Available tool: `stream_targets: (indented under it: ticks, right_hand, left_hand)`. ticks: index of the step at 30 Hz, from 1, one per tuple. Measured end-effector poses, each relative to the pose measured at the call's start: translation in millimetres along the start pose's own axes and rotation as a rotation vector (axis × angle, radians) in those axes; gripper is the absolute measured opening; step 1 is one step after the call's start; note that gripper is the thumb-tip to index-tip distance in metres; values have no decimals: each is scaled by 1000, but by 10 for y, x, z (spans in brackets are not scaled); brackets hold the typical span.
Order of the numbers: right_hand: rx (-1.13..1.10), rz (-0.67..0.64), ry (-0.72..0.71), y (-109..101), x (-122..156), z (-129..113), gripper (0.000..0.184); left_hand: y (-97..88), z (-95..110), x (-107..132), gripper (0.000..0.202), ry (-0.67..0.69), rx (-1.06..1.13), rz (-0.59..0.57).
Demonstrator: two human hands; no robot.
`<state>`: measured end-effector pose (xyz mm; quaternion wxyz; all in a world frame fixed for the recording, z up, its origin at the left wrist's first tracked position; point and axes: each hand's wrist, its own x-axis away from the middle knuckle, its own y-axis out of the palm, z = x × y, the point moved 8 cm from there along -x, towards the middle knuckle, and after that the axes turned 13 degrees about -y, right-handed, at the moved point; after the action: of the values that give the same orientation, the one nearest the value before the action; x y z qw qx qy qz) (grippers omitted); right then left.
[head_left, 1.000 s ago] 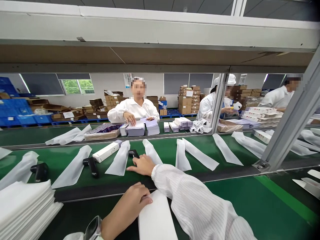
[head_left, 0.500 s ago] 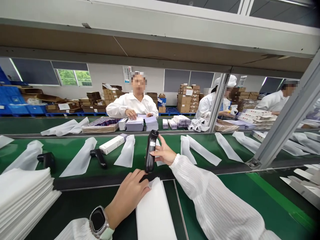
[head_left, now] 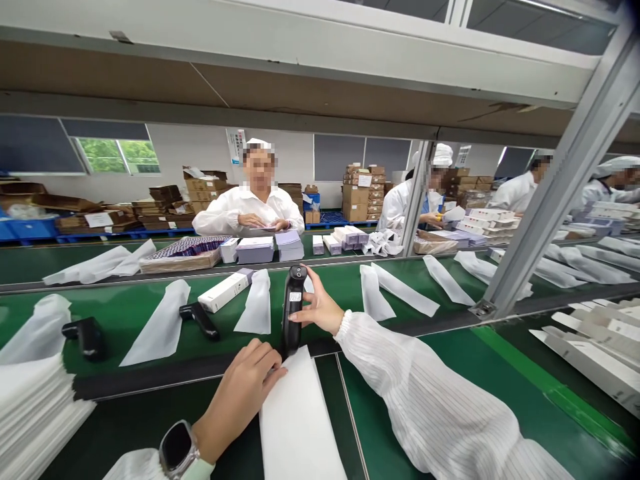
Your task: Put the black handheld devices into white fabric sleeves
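My right hand (head_left: 320, 308) grips a black handheld device (head_left: 292, 310) and holds it upright, its lower end at the mouth of a white foam pouch (head_left: 295, 420). My left hand (head_left: 240, 393), with a smartwatch on the wrist, pinches the pouch's top edge on the near green belt. Both sleeves are white.
A stack of white pouches (head_left: 37, 407) lies at the near left. On the middle belt lie more pouches (head_left: 163, 320), two black devices (head_left: 200, 319), and a white box (head_left: 225, 290). A slanted metal post (head_left: 550, 180) stands at right. Workers in white sit across the line behind stacked boxes.
My right hand picked the black device off the middle belt and brought it down to the pouch's mouth. My left hand kept holding the pouch.
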<state>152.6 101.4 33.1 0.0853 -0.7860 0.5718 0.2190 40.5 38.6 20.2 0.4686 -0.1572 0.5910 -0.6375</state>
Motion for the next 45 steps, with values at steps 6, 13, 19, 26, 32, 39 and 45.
stream_targets:
  ticks: [6, 13, 19, 26, 32, 39, 45]
  right_hand:
    - [-3, 18, -1, -50, -13, 4, 97]
    - [-33, -4, -14, -17, -16, 48, 95]
    - [27, 49, 77, 83, 12, 162, 55]
    - [58, -539, 237, 606, 237, 218, 41]
    - [-47, -74, 90, 6, -146, 0, 37]
    - [895, 817, -174, -1488, -265, -317, 39]
    - [1079, 716, -197, -1391, -303, -35, 23]
  left_hand:
    - [35, 9, 16, 20, 21, -53, -41]
    - [37, 17, 20, 22, 46, -121, 14]
    - [-77, -159, -80, 28, -221, 220, -8]
    - [-433, -379, -137, 32, -428, 433, 103]
    - [-251, -380, -111, 37, -506, 531, -2]
    - [307, -249, 48, 37, -448, 356, -543]
    - [373, -376, -38, 43, -533, 426, -520]
